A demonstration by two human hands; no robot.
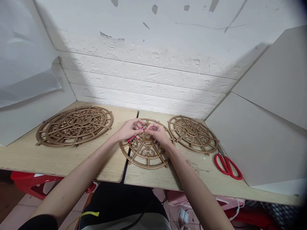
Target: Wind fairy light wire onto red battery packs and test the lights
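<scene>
Panel in gold (148,151), the round openwork one, is sitting right under your left hand (130,130) and right hand (157,132), on the wooden table (109,169). Your left hand is curling mostly closed and gripping a slim red tool (131,138) that's slanting up toward your right hand. Your right hand is curling in too, right beside the left, but honestly can't tell if it's fully closing or pinching anything tiny. Well off to the left of your left hand, at least 2 more gold panels (81,122) are overlapping. Out right of your right hand, 1 other round panel (192,130) is lying there, and red-handled scissors (228,166) are resting farther right, closer to you.
</scene>
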